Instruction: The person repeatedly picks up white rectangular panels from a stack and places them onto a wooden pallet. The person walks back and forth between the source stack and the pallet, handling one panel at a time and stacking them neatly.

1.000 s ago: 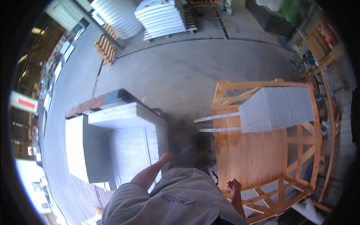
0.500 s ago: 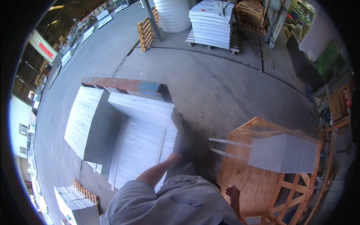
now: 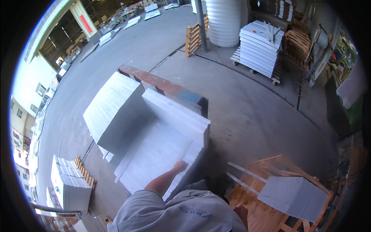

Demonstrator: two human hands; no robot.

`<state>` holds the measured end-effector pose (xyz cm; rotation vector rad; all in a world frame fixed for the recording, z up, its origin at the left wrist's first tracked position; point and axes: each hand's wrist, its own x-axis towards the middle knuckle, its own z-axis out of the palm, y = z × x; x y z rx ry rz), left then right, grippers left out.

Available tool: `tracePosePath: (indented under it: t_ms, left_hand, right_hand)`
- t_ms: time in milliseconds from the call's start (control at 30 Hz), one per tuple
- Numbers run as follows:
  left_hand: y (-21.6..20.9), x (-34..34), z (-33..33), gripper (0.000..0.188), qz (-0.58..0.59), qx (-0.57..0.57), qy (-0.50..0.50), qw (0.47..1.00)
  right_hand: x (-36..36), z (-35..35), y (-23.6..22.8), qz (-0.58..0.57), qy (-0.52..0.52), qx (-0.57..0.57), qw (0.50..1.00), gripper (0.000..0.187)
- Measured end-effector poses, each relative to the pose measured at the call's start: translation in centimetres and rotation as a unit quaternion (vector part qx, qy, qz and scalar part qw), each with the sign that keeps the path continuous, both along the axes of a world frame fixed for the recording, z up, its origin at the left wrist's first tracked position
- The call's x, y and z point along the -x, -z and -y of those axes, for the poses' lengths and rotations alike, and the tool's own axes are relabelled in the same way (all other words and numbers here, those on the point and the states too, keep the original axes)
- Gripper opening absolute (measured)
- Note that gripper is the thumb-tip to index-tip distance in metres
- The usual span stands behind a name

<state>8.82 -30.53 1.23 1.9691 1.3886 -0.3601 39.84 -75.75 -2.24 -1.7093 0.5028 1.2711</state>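
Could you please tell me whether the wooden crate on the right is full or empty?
Partly filled: the wooden crate holds a block of grey slabs, and bare wood shows beside it.

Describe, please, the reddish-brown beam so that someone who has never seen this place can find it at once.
Start from the large group of pale slabs by the person's left hand. Along their far side runs a long reddish-brown beam. Its rusty colour and the blue patch near its right end set it apart from the pale slabs before it.
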Motion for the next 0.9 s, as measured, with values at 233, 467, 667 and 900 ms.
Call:
tracePosePath:
  t_ms: [233, 467, 667, 900]
  left_hand:
    - [0.6, 5.2, 6.7, 0.044, -0.028, 0.031, -0.083, 0.996]
    - [-0.1, 6.7, 2.6, 0.046, -0.045, 0.021, -0.187, 0.981]
    - [0.7, 6.4, -8.0, 0.044, 0.054, -0.047, -0.270, 0.960]
    - [1.1, 8.0, -20.8, 0.047, 0.267, 0.066, -0.472, 0.837]
  right_hand:
    - [-5.7, -9.2, 0.4, 0.012, -0.113, -0.126, 0.986, 0.031]
    - [-3.0, -24.5, -8.0, 0.069, -0.183, -0.178, 0.964, 0.037]
    - [0.5, -38.0, -13.7, 0.074, -0.289, -0.203, 0.933, 0.047]
    - [4.8, -51.6, -14.1, 0.176, -0.365, -0.187, 0.895, 0.059]
